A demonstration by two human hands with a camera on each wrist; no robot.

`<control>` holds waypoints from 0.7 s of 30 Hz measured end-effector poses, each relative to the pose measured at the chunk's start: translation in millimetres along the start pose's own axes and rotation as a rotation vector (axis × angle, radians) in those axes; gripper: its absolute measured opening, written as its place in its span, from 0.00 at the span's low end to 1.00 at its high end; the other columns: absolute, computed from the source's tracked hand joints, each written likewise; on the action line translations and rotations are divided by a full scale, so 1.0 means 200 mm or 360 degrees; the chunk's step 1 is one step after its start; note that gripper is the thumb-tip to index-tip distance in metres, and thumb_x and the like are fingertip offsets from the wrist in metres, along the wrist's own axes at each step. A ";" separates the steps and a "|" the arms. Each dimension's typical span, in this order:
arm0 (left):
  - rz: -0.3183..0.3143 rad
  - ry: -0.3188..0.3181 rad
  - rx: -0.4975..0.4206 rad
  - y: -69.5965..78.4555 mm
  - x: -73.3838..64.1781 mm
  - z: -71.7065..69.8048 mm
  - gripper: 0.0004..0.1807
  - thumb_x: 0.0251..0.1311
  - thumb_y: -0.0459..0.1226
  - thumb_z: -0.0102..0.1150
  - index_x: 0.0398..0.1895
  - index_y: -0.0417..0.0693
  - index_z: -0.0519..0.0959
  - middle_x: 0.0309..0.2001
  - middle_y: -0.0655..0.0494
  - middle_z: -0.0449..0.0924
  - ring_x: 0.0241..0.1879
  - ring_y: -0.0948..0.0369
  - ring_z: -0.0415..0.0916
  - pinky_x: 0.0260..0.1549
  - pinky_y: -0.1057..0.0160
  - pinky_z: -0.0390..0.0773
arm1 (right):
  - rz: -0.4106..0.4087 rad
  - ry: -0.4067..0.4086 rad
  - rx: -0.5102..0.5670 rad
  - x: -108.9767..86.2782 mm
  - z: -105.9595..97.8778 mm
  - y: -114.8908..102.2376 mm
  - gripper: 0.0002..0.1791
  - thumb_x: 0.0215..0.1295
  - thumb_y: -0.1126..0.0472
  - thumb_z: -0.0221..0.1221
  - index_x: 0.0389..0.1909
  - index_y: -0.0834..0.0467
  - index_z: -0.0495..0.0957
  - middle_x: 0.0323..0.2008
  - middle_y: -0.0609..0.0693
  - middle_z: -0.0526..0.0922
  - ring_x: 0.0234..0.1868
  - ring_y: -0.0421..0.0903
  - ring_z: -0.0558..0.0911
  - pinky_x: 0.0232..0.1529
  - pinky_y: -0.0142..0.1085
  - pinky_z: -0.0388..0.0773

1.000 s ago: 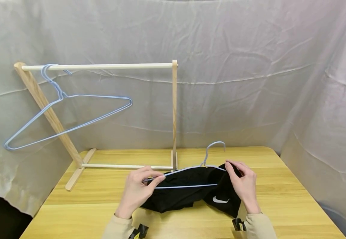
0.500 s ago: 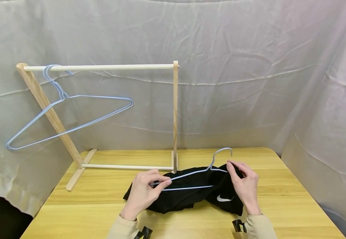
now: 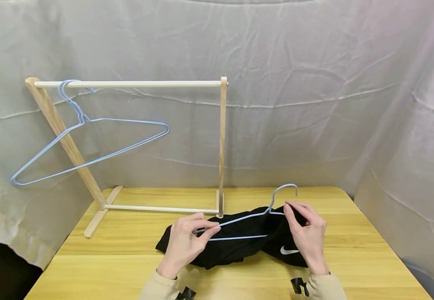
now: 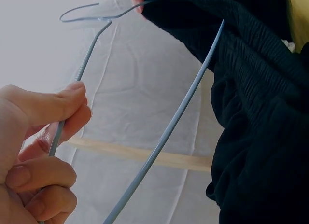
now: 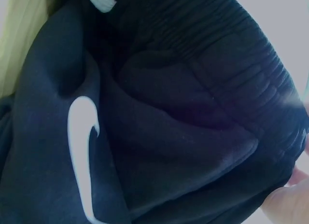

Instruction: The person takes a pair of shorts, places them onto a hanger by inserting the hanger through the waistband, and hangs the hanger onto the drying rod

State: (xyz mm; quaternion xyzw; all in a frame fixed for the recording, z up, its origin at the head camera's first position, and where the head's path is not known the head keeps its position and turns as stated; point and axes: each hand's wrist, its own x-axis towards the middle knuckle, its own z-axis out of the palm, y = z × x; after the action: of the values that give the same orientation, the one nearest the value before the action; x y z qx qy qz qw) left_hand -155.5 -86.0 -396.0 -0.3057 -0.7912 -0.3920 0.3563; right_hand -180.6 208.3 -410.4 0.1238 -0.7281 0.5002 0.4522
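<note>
In the head view my left hand [image 3: 187, 239] pinches the left arm of a light blue wire hanger [image 3: 244, 217] between thumb and fingers. Black shorts [image 3: 232, 251] with a white swoosh [image 3: 288, 251] lie bunched under the hanger. My right hand [image 3: 308, 233] pinches the edge of the shorts at the right. The hanger's right end goes inside the waistband and is hidden there; its hook points up and right. Gathered elastic of the waistband [image 4: 241, 40] shows in the left wrist view, with the hanger's lower bar [image 4: 161, 147] running into it. A white drawstring end [image 5: 100, 1] appears in the right wrist view.
A wooden rack [image 3: 222, 141] stands at the back left of the table [image 3: 352, 250]. Blue wire hangers [image 3: 126, 149] hang near the left end of its white top rail [image 3: 145, 83]. A grey curtain [image 3: 295, 137] encloses the back and sides.
My left hand has moved to the right, pushing the hanger deeper into the waistband. The hook has shifted right too. My right hand has kept its hold on the shorts, moving only slightly.
</note>
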 end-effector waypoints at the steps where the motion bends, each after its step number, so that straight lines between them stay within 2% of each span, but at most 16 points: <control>1: -0.0007 0.0007 0.0009 0.00 0.00 0.00 0.07 0.47 0.35 0.78 0.30 0.55 0.91 0.19 0.70 0.74 0.16 0.81 0.57 0.16 0.82 0.56 | -0.0015 -0.0008 -0.0010 0.00 0.00 -0.01 0.11 0.52 0.79 0.67 0.37 0.69 0.87 0.35 0.43 0.87 0.43 0.24 0.82 0.45 0.15 0.75; 7: -0.0094 0.0053 0.0047 0.02 0.00 0.02 0.04 0.51 0.39 0.76 0.30 0.57 0.91 0.19 0.70 0.73 0.16 0.82 0.56 0.14 0.82 0.54 | -0.0275 -0.0101 -0.0040 0.01 0.00 -0.03 0.14 0.50 0.80 0.67 0.38 0.67 0.88 0.33 0.59 0.87 0.45 0.27 0.82 0.51 0.17 0.73; 9: -0.0099 0.0094 0.0038 0.02 0.00 0.02 0.03 0.51 0.39 0.76 0.29 0.57 0.91 0.19 0.70 0.73 0.17 0.81 0.56 0.15 0.81 0.54 | -0.0381 -0.0171 -0.0074 0.01 0.00 -0.03 0.14 0.51 0.79 0.68 0.40 0.66 0.88 0.34 0.58 0.87 0.44 0.33 0.82 0.52 0.18 0.73; 14: -0.0108 0.0144 0.0034 0.02 0.01 0.03 0.02 0.52 0.40 0.76 0.29 0.58 0.90 0.20 0.69 0.76 0.17 0.79 0.57 0.15 0.81 0.54 | -0.0550 -0.0335 -0.0156 0.01 0.00 0.00 0.06 0.63 0.67 0.65 0.39 0.62 0.88 0.33 0.53 0.86 0.39 0.46 0.76 0.46 0.25 0.67; 17: -0.0124 0.0119 0.0097 0.03 0.01 0.04 0.03 0.51 0.40 0.76 0.29 0.59 0.90 0.22 0.70 0.78 0.16 0.78 0.59 0.16 0.81 0.56 | -0.0552 -0.0384 -0.0171 0.00 0.00 0.01 0.04 0.64 0.67 0.64 0.35 0.60 0.87 0.30 0.51 0.85 0.38 0.47 0.71 0.44 0.28 0.64; 19: -0.0053 0.0126 0.0198 0.03 0.01 0.05 0.04 0.51 0.39 0.76 0.31 0.58 0.90 0.25 0.69 0.81 0.20 0.75 0.67 0.21 0.79 0.64 | -0.0506 -0.0397 -0.0177 0.00 0.00 0.02 0.04 0.60 0.71 0.65 0.33 0.60 0.86 0.29 0.51 0.84 0.38 0.46 0.70 0.45 0.27 0.63; 21: 0.0074 0.0143 0.0296 0.04 0.02 0.06 0.06 0.54 0.38 0.74 0.35 0.56 0.89 0.33 0.64 0.84 0.31 0.67 0.76 0.34 0.72 0.71 | -0.0457 -0.0376 -0.0169 0.00 0.01 0.02 0.09 0.55 0.77 0.65 0.32 0.61 0.86 0.29 0.52 0.84 0.40 0.45 0.70 0.47 0.25 0.63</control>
State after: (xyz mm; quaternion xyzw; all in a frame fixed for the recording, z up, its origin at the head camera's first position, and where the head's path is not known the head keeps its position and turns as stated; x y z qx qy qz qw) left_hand -155.0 -70.3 -395.8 -0.2718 -0.8000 -0.3218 0.4273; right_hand -184.3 209.2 -413.7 0.2603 -0.7763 0.3733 0.4362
